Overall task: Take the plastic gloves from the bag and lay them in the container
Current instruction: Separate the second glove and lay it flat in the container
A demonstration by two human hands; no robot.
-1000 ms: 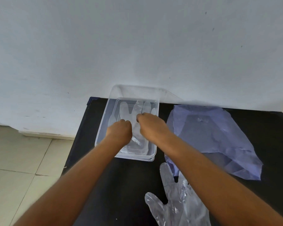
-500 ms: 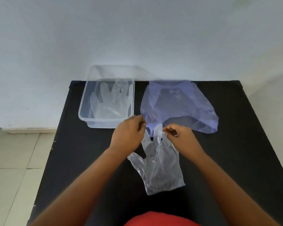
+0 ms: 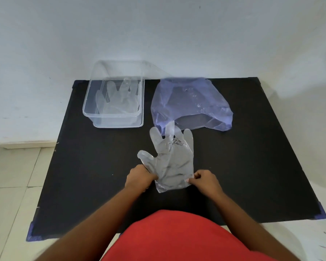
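A clear container (image 3: 113,117) is positioned near the table's (image 3: 252,166) far left corner, with one plastic glove (image 3: 119,98) laid flat inside. A second glove (image 3: 172,161) is spread mid-table, fingers toward the far edge. Its cuff is pinched at the left by the left hand (image 3: 139,177) and at the right by the right hand (image 3: 203,180). The bluish bag (image 3: 192,102) is located along the far edge, right of the container.
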